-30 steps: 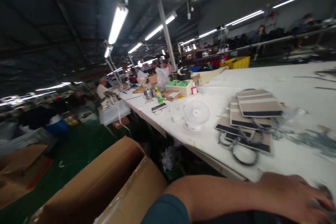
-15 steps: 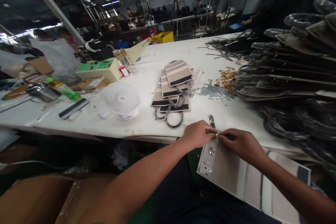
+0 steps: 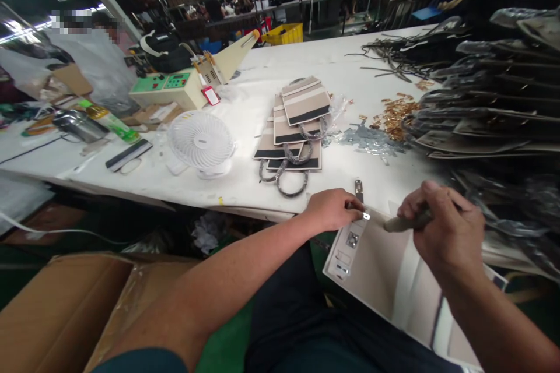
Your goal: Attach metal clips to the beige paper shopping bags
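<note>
A beige bag panel (image 3: pixel 385 271) with small metal fittings lies across my lap at the table's front edge. My left hand (image 3: pixel 332 210) pinches a small metal clasp at the panel's top edge. My right hand (image 3: pixel 446 230) is closed around a dark strap or handle piece (image 3: pixel 405 222) that reaches toward that clasp. A small metal tool (image 3: pixel 359 189) lies on the white table (image 3: pixel 245 186) just beyond my left hand.
A stack of beige and black bags with round handles (image 3: pixel 297 128) sits mid-table beside a white desk fan (image 3: pixel 201 143). Gold fittings (image 3: pixel 394 116) and a tall pile of wrapped bags (image 3: pixel 494 105) are at right. Cardboard boxes (image 3: pixel 65 309) stand on the floor at left. Other people work in the background.
The view swung from the hall down to my lap. My right hand has pulled away from my left, to the right, drawing the strap out; the left hand stays on the clasp.
</note>
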The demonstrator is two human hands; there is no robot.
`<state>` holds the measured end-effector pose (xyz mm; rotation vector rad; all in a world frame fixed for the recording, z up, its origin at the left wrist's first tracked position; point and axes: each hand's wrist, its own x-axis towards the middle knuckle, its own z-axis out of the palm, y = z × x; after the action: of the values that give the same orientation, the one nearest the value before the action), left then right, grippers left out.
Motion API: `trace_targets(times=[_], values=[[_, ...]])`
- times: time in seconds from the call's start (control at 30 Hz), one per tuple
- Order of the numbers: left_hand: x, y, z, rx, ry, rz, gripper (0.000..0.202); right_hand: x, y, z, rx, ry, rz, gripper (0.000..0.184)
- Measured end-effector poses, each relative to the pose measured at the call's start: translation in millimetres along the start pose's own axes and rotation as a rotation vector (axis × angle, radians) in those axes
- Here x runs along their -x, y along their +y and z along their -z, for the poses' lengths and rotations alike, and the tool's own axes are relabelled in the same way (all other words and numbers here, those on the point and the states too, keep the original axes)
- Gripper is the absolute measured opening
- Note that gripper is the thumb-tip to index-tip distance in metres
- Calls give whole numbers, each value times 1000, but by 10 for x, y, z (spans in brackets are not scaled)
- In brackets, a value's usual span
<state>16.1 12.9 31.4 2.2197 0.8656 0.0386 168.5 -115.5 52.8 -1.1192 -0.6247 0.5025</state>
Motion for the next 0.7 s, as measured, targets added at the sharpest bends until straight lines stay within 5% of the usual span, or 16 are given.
trace_targets(times=[0.17, 0.4, 0.7], values=[[8, 24, 20, 24, -23, 44, 22, -133, -65, -135, -253, 60, -49, 44], [-13, 18, 16, 43, -11, 49, 22, -132, 109, -259, -280, 51, -48, 45], [-142, -46, 126, 188, -161, 65, 26, -137, 209, -330, -42, -194, -16, 48]])
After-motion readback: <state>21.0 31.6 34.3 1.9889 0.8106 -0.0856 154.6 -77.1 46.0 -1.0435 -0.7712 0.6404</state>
